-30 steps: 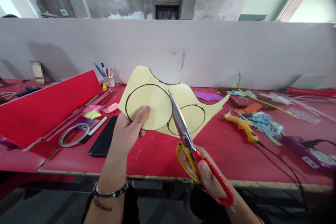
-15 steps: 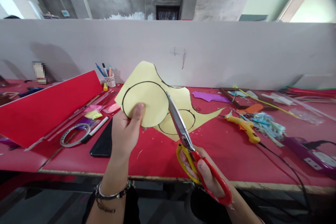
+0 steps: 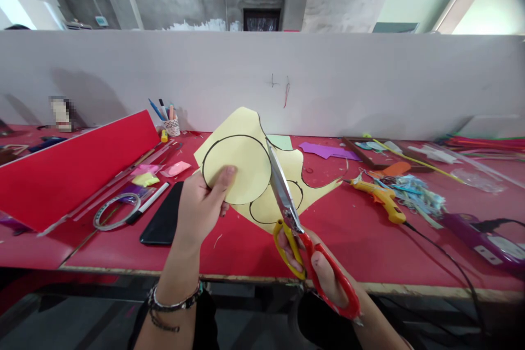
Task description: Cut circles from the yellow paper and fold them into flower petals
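Note:
My left hand [image 3: 205,202] pinches a sheet of pale yellow paper [image 3: 241,120], thumb on top and fingers beneath. Black circles are drawn on the sheet; the larger one, under my thumb, is partly cut round along its lower and right edge. A second circle outline lies lower right, partly hidden by the blades. My right hand [image 3: 324,268] is closed round the handles of a pair of scissors [image 3: 287,202], one handle red and the other yellow. The scissor blades point up and away, meeting the paper at the right side of the larger circle.
A black phone [image 3: 162,224], a marker [image 3: 151,202] and a tape ring [image 3: 117,212] lie left, beside a leaning red board [image 3: 82,169]. A yellow glue gun [image 3: 381,197] with a cord, a purple power strip [image 3: 488,240] and a purple paper scrap [image 3: 328,150] are to the right.
The yellow paper has shifted right and slightly down with my left hand, uncovering a pale green piece behind it. The scissor handles have drawn a little closer together.

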The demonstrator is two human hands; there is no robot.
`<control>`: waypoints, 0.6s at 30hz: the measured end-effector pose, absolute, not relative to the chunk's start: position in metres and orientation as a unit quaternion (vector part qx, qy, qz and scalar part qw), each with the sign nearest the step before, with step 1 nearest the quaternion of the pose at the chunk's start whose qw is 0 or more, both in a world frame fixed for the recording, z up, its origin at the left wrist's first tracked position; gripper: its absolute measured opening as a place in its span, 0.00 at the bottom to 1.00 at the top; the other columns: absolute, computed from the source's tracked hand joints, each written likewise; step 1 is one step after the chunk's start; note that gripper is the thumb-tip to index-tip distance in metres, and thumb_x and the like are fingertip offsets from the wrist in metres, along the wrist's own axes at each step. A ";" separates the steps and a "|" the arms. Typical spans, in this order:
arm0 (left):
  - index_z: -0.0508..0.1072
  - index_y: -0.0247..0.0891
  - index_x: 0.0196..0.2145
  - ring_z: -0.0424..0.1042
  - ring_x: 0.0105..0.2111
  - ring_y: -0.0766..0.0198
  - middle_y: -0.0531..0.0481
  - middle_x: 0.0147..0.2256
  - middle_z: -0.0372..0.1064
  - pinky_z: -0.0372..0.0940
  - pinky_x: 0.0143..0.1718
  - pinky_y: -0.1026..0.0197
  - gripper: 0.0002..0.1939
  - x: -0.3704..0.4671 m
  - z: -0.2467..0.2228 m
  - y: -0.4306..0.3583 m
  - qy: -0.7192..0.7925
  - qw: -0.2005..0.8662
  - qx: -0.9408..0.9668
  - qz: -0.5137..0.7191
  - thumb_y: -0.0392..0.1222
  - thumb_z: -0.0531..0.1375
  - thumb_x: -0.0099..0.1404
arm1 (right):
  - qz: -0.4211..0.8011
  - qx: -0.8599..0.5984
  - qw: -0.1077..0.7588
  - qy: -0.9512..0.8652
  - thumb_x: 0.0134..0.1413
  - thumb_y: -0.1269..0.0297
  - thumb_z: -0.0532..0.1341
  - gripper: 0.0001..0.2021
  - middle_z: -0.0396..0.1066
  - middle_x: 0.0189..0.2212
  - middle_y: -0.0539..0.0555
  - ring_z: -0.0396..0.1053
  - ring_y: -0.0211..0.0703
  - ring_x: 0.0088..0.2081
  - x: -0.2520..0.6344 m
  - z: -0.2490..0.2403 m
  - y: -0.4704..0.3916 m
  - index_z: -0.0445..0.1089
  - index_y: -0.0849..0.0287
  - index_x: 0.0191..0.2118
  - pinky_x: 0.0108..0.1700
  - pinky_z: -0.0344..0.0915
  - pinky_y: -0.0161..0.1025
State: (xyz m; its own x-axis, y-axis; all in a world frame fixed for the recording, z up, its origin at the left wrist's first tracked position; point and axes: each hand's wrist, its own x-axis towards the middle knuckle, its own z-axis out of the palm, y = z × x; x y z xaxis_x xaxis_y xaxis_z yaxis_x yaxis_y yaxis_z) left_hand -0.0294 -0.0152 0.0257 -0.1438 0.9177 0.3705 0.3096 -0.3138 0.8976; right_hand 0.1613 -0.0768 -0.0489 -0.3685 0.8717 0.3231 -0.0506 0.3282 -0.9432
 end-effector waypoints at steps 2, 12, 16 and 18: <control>0.67 0.37 0.21 0.56 0.09 0.73 0.58 0.13 0.56 0.52 0.08 0.71 0.16 -0.029 0.024 -0.015 0.515 0.279 0.583 0.563 0.52 0.58 0.57 | 0.485 -0.312 0.471 -0.668 0.56 0.40 0.46 0.22 0.51 0.25 0.49 0.50 0.38 0.23 0.161 -0.047 -0.076 0.56 0.56 0.32 0.22 0.53 0.36; 0.67 0.37 0.22 0.56 0.09 0.73 0.58 0.13 0.56 0.52 0.08 0.71 0.16 -0.032 0.021 -0.013 0.522 0.288 0.580 0.555 0.53 0.59 0.57 | 0.481 -0.344 0.457 -0.665 0.58 0.41 0.45 0.21 0.49 0.22 0.47 0.48 0.36 0.21 0.162 -0.052 -0.075 0.56 0.56 0.31 0.21 0.49 0.34; 0.67 0.37 0.20 0.56 0.09 0.73 0.58 0.12 0.55 0.52 0.08 0.71 0.17 -0.031 0.022 -0.014 0.516 0.292 0.584 0.554 0.53 0.59 0.56 | 0.485 -0.356 0.461 -0.653 0.57 0.39 0.45 0.23 0.50 0.22 0.47 0.46 0.35 0.21 0.159 -0.051 -0.076 0.55 0.56 0.30 0.19 0.47 0.34; 0.67 0.37 0.20 0.55 0.09 0.74 0.58 0.12 0.55 0.51 0.08 0.71 0.16 -0.030 0.024 -0.014 0.516 0.295 0.574 0.564 0.52 0.59 0.56 | 0.485 -0.350 0.463 -0.654 0.56 0.38 0.45 0.24 0.50 0.23 0.48 0.46 0.36 0.22 0.159 -0.051 -0.076 0.55 0.56 0.30 0.19 0.47 0.34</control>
State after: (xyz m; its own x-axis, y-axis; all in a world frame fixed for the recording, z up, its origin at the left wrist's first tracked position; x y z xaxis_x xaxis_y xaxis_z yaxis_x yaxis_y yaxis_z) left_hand -0.0299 -0.0141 0.0237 -0.1683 0.9244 0.3423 0.2596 -0.2934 0.9201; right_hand 0.1592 -0.0760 -0.0508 -0.3264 0.9072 0.2654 0.0098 0.2840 -0.9588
